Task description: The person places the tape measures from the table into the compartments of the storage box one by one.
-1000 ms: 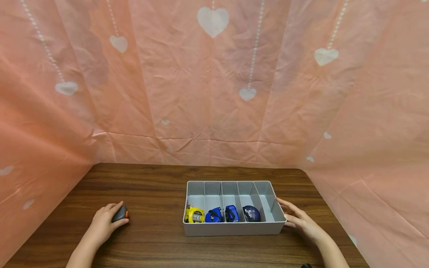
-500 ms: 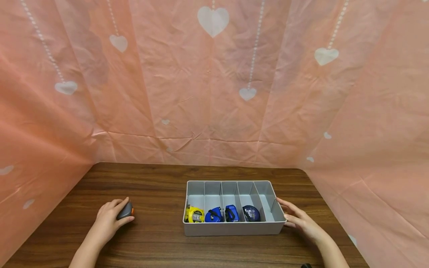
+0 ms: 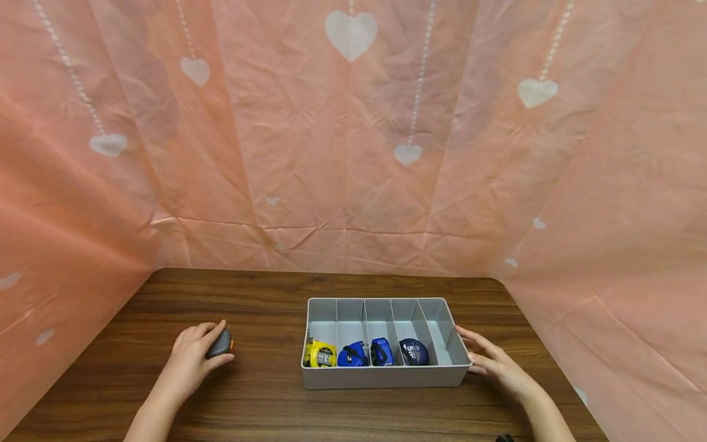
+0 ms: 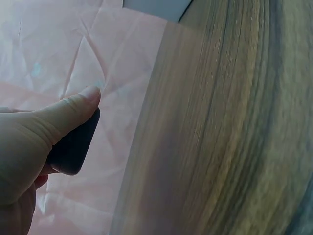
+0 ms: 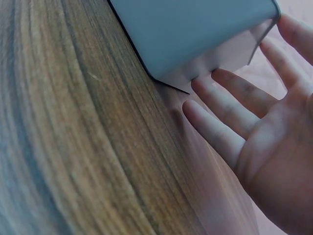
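My left hand point(image 3: 189, 358) pinches a dark grey tape measure point(image 3: 220, 344) with an orange bit, over the left of the table. In the left wrist view the thumb lies along this dark tape measure point(image 4: 76, 147). Fingertips of my right hand point(image 3: 499, 368) touch the right end of a grey divided box point(image 3: 383, 377); the right wrist view shows the fingers spread and fairly straight. From the left, the box's compartments hold a yellow tape measure point(image 3: 321, 354), two blue tape measures point(image 3: 352, 355) and a dark blue one marked 5m point(image 3: 414, 352). Nothing lies in the rightmost compartment.
The brown wood table point(image 3: 265, 405) carries the box right of centre. Pink cloth point(image 3: 342, 184) with white hearts hangs behind the table and along both sides. A small black object point(image 3: 505, 438) shows at the bottom edge, by the right forearm.
My left hand has moved right and slightly away from me with the dark grey tape measure. The right hand and the box have stayed in place.
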### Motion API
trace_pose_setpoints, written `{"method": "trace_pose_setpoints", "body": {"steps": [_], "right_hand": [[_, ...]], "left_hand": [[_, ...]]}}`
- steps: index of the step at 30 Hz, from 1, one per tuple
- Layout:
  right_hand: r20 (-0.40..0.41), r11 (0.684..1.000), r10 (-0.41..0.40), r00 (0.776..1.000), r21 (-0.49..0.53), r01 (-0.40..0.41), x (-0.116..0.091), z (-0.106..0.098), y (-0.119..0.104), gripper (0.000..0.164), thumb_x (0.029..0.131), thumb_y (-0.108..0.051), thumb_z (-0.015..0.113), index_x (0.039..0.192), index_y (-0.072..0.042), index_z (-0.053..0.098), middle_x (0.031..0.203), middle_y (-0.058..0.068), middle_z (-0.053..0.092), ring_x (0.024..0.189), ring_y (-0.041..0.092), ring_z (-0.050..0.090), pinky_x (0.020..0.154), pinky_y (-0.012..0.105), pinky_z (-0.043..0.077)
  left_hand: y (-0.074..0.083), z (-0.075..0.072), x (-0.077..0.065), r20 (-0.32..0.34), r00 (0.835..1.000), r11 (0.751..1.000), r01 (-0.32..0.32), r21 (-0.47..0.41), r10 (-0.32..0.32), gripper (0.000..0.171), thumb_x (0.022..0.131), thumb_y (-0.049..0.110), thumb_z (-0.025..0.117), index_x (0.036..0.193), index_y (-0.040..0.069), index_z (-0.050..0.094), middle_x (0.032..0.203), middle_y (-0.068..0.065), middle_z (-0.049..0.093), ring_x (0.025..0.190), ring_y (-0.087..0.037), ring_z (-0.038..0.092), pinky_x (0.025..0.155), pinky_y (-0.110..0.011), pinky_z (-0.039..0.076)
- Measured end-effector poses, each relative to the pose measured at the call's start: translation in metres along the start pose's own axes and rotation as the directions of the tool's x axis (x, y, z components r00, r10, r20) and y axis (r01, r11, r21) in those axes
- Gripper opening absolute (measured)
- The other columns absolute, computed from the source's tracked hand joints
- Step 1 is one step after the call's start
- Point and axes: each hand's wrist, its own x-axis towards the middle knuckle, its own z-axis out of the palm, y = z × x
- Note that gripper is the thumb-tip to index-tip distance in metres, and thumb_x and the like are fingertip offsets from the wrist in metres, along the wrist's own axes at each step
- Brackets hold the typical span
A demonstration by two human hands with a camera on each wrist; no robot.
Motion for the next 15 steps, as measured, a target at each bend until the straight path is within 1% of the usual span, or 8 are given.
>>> {"method": "trace_pose_setpoints", "body": {"steps": [4,7,15], "right_hand": [[0.006,1.0,-0.006,1.0,-0.002,0.006,0.0,0.0,0.0,0.048,0.093,0.004,0.034,0.138,0.008,0.018,0.127,0.044,0.019,0.113,0.028,0.047,0.084,0.037,0.046],[0.01,1.0,-0.012,1.0,-0.003,0.012,0.0,0.0,0.0,0.048,0.094,0.004,0.034,0.138,0.008,0.018,0.127,0.044,0.019,0.112,0.028,0.047,0.084,0.037,0.046],[0.014,1.0,-0.012,1.0,-0.001,0.012,0.0,0.0,0.0,0.048,0.094,0.004,0.034,0.138,0.009,0.017,0.128,0.044,0.018,0.112,0.026,0.047,0.084,0.037,0.046]], "left_hand": [[0.006,0.001,0.003,-0.008,1.0,1.0,-0.015,-0.011,0.015,0.072,0.061,0.023,0.081,0.12,-0.007,0.053,0.107,-0.018,0.055,0.096,-0.037,0.049,0.089,-0.054,0.027],[0.01,0.002,0.005,0.002,1.0,1.0,-0.018,-0.012,0.018,0.073,0.061,0.023,0.081,0.12,-0.009,0.052,0.107,-0.019,0.055,0.097,-0.038,0.048,0.089,-0.054,0.027],[0.023,0.004,0.013,0.037,0.999,0.999,-0.021,-0.027,0.022,0.073,0.063,0.027,0.08,0.121,-0.007,0.052,0.11,-0.018,0.055,0.101,-0.038,0.046,0.091,-0.054,0.025]]}}
